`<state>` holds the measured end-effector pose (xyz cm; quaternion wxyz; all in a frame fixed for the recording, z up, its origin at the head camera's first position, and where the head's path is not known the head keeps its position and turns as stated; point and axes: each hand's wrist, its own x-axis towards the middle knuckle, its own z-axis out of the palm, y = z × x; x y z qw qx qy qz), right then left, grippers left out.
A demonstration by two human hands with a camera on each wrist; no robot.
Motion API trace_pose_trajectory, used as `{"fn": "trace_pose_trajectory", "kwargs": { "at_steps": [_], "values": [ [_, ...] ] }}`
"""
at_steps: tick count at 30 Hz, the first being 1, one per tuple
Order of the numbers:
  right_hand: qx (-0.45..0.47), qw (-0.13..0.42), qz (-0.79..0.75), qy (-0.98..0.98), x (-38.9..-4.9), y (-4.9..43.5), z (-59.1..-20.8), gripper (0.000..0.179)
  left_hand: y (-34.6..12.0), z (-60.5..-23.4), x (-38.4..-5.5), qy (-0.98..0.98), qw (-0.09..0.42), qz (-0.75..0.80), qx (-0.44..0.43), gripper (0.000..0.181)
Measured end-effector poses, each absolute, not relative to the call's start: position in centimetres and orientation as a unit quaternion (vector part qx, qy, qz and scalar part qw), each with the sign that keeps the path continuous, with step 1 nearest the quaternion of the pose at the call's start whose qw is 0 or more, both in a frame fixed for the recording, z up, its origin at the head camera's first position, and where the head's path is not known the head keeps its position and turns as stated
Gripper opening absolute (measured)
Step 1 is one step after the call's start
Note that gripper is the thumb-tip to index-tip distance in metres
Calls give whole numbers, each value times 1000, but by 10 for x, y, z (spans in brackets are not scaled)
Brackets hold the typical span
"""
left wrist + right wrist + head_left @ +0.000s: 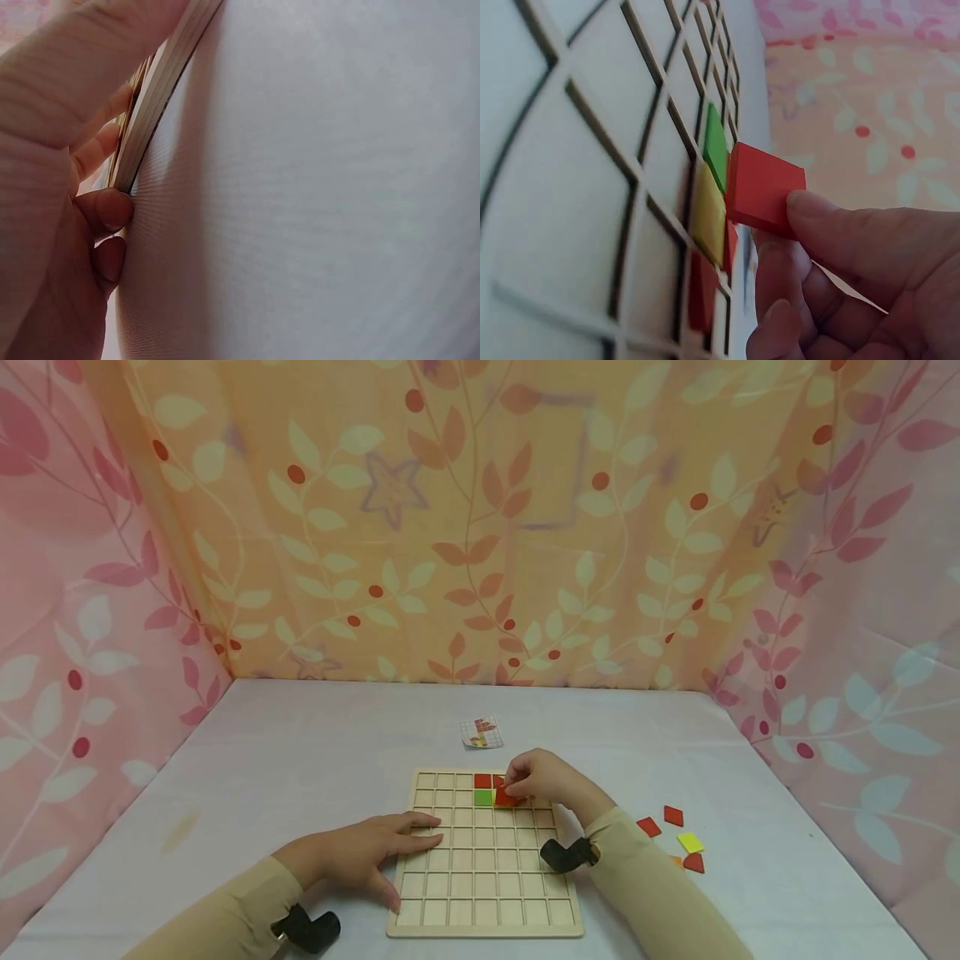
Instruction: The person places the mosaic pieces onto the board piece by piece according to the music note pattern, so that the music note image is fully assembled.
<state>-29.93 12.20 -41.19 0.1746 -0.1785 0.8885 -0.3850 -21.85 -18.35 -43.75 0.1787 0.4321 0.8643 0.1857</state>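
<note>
A wooden grid board (486, 887) lies on the table, with several coloured tiles in its far rows. My right hand (553, 779) pinches a red tile (768, 189) between thumb and fingers, holding it just above those tiles. Near it in the right wrist view sit a green tile (715, 148), a yellow tile (709, 219) and a red one (701, 291). Another red tile (482, 781) is in the far row in the head view. My left hand (358, 853) rests at the board's left edge, fingers spread over the rim and holding no tile.
A small printed card (482, 732) with a coloured grid pattern lies beyond the board. To the right of the right arm are loose tiles: red ones (673, 816), a yellow one (690, 843) and a partly hidden orange one (677, 862). Patterned curtains (480, 527) enclose the table.
</note>
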Motion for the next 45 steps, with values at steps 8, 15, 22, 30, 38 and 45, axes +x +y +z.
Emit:
{"fn": "trace_pose_trajectory", "kwargs": {
  "at_steps": [8, 15, 22, 30, 38, 45],
  "values": [
    [-227, 165, -355, 892, -292, 98, -415, 9, -185, -436, -218, 862, 176, 190, 436, 87],
    [-224, 159, -344, 898, -289, 89, -415, 11, -185, -437, -218, 863, 168, 187, 438, 88],
    [-211, 170, -333, 903, -286, 87, -415, 13, -186, -442, -220, 861, 162, 187, 445, 88],
    [-208, 172, -329, 905, -286, 87, -417, 11, -185, -442, -219, 863, 161, 185, 441, 88],
    [-227, 170, -308, 908, -287, 88, -416, 11, -184, -442, -219, 863, 165, 188, 439, 88],
    [-241, 176, -335, 894, -288, 104, -412, 4, -183, -442, -219, 863, 168, 191, 437, 88]
  ]
}}
